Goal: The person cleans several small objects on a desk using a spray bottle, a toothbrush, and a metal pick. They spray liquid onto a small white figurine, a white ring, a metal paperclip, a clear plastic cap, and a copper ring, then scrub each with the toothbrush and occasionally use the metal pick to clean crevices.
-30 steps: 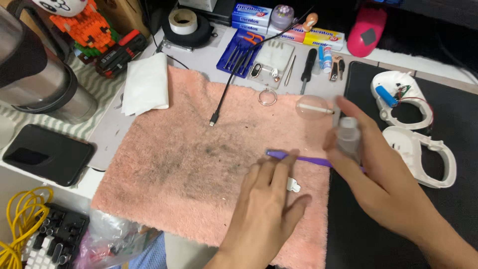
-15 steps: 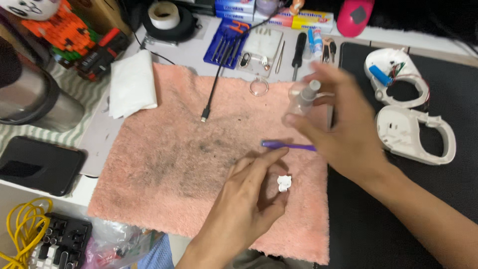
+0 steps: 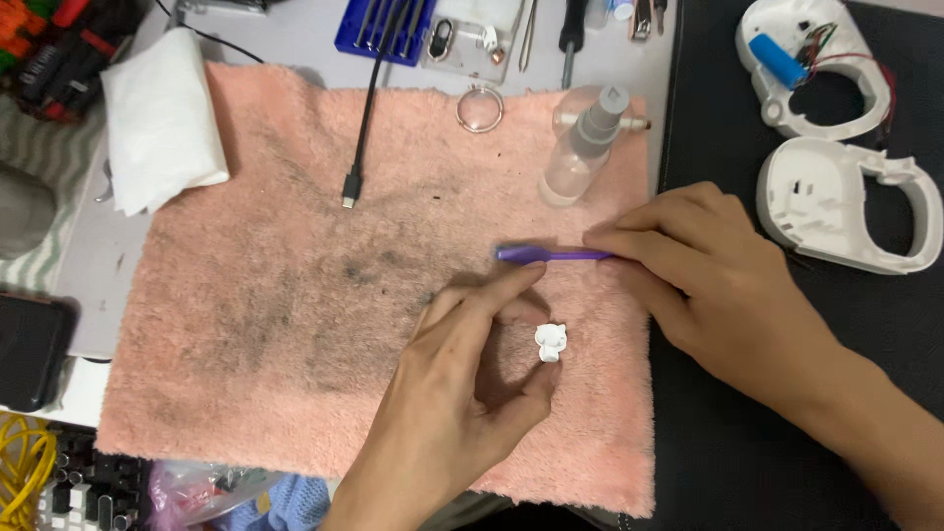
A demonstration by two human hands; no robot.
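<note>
Having set the bottle (image 3: 580, 147) down, my right hand (image 3: 718, 285) now pinches the brush (image 3: 551, 255); left hand (image 3: 462, 393), seemingly spread, hovers beside the clip (image 3: 551, 341).

Left hand (image 3: 462, 393) entering from the bottom edge, palm turned down, fingers loosely curled, index finger stretched forward, thumb bent inward to the right. Right hand (image 3: 708, 285) coming from the lower right corner, forearm bare, wrist straight, back of hand up, fingers pointing left and pressed together in a pinching grip.
</note>
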